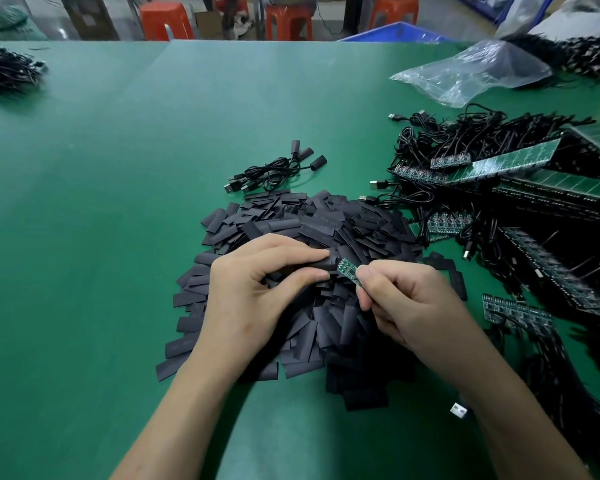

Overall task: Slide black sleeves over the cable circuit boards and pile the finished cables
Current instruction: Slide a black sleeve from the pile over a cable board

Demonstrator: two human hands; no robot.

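Green matting covers your worktop (118,237), and a heap of flat black sleeves (326,230) lies under your hands. Your left hand (257,292) pinches one black sleeve (321,265), its grip closed on it between thumb and forefinger. Your right hand (409,303) clamps a small green circuit board (347,270), whose tip meets the sleeve's mouth. Three finished cables (278,169) lie just beyond the heap. A clear plastic bag (471,72) lies crumpled at the far right; its contents cannot be made out.

- left hand (253,292): bare, no glove, ring or watch
- right hand (409,303): bare too, nails trimmed short
- both forearms uncovered, no sleeve in sight
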